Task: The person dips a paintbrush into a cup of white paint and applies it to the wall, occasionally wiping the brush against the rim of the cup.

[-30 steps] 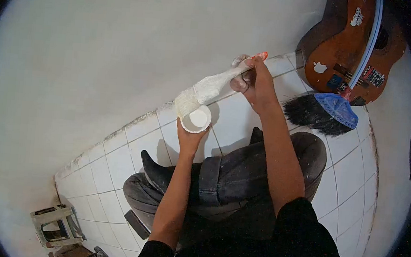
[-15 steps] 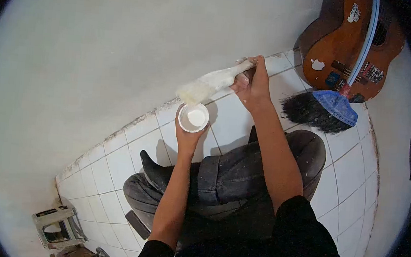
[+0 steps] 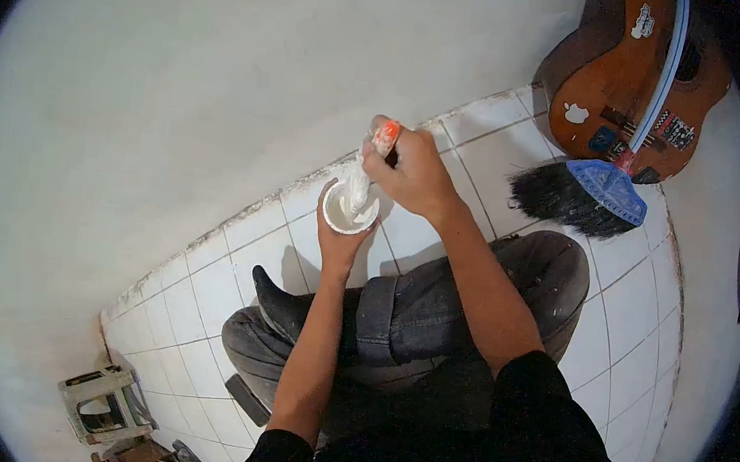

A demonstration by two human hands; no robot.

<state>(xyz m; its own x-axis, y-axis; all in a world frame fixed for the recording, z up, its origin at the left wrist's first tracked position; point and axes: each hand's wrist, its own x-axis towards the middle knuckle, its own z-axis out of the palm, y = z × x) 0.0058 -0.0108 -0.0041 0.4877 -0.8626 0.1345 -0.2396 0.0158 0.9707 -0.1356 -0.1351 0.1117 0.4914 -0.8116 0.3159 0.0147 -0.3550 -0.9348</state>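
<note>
My left hand (image 3: 340, 244) is wrapped round a small white cup (image 3: 331, 219) with white paint in it, held over the tiled floor close to the wall. A paintbrush (image 3: 357, 182), its handle smeared white with an orange end, stands tilted with its bristles down inside the cup. The bristles are hidden by the rim and the paint. My right hand (image 3: 410, 169) grips the brush near the top of its handle, above and to the right of the cup.
A pale wall (image 3: 225, 89) rises just beyond the cup. On the right, a broom (image 3: 603, 193) leans by a brown guitar (image 3: 587, 118) with stickers. A worn stool (image 3: 104, 406) stands at lower left, and a dark phone-like object (image 3: 247, 401) lies beside my leg.
My right hand has turned and swung left, taking the paintbrush from above the cup down into it. My left hand and the cup have stayed nearly in place.
</note>
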